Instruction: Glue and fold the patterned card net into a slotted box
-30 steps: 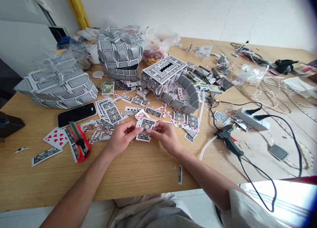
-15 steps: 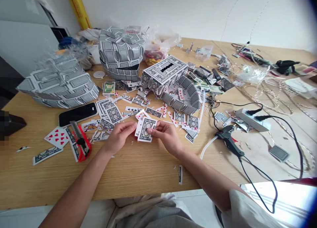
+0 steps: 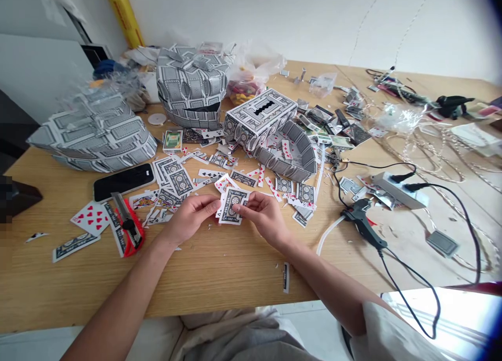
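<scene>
Just above the table's front part, my right hand (image 3: 263, 216) pinches several playing cards (image 3: 231, 206), thumb on the patterned back of the top one. My left hand (image 3: 195, 217) is closed with thumb and finger at the left edge of these cards. A face-up card shows partly behind the top card. Cut card strips (image 3: 243, 178) and loose cards (image 3: 175, 178) lie beyond my hands. Behind them stands a card-covered box (image 3: 261, 115) with a jagged dark slot, leaning over an open tray made of cards (image 3: 288, 165).
A red box cutter (image 3: 134, 230) and a phone (image 3: 124, 182) lie at the left. Two baskets woven of cards (image 3: 94, 133) stand behind. On the right are a glue gun (image 3: 364, 223), a power strip (image 3: 400, 190), cables and twisted cords.
My left hand has moved slightly right, onto the edge of the cards. The held cards now overlap more closely, with less of the face-up card showing.
</scene>
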{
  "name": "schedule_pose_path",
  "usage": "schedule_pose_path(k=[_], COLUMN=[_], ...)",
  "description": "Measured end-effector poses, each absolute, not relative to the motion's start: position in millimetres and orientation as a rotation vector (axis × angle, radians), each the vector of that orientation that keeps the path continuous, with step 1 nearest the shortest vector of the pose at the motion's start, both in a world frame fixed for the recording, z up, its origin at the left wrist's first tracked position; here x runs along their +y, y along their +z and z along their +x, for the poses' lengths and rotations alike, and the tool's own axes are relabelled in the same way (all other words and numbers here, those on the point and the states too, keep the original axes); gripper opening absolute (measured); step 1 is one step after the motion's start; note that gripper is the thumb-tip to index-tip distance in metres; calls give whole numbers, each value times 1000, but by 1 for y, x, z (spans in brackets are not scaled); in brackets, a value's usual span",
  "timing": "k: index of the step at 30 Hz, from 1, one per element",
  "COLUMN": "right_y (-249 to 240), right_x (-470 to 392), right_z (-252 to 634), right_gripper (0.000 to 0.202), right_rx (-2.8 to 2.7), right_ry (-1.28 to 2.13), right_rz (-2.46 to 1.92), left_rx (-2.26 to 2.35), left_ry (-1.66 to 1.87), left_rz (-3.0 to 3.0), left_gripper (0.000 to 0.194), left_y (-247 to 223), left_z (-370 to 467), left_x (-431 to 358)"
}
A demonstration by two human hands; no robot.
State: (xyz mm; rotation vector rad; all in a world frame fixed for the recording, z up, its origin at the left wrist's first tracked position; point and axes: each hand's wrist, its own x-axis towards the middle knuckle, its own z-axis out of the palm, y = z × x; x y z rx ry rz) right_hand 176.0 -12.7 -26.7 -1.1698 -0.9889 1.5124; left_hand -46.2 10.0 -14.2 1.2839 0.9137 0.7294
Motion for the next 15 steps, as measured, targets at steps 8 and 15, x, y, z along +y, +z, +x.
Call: schedule_pose_path(k=[8, 15], right_y=[-29, -22], right_x=[-14, -15], right_z=[175, 172], right_gripper=[52, 52], right_rx=[-1048, -1013], right_ry=[1467, 1490], right_rz=[-1187, -1148], left_rx=[960, 963], left_ry=[714, 723], left_rz=[1301, 1309], left_gripper=[44, 42], left_y=[-16, -19], left_z=[-44, -43], left_x=[11, 11])
